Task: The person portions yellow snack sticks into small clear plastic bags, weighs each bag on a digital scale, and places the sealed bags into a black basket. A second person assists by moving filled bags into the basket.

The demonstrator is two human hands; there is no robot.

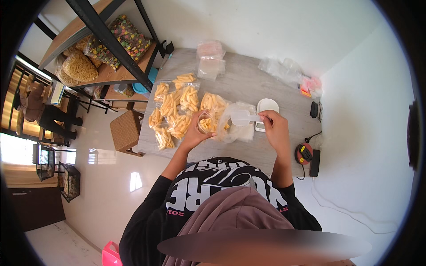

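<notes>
My left hand [195, 133] holds a small clear plastic bag [205, 123] with yellow stick-shaped snacks in it, upright and open at the top. My right hand [275, 128] grips the handle of a translucent plastic scoop [241, 118], whose bowl is over a larger clear plastic bag [227, 133] that holds some snacks. Just beyond my right hand sits a small white kitchen scale [260, 126] with a round white dish [268, 105] on it. Several filled bags of snack sticks [170, 106] lie to the left of my left hand.
Stacks of flat plastic bags [211, 68] lie at the table's back. Crumpled plastic [281, 70] is by the wall. A power socket reel [304, 153] stands on the right. Left are a woven-pattern stool [125, 132] and a shelf [109, 74] with bagged snacks. Another person [43, 109] stands far left.
</notes>
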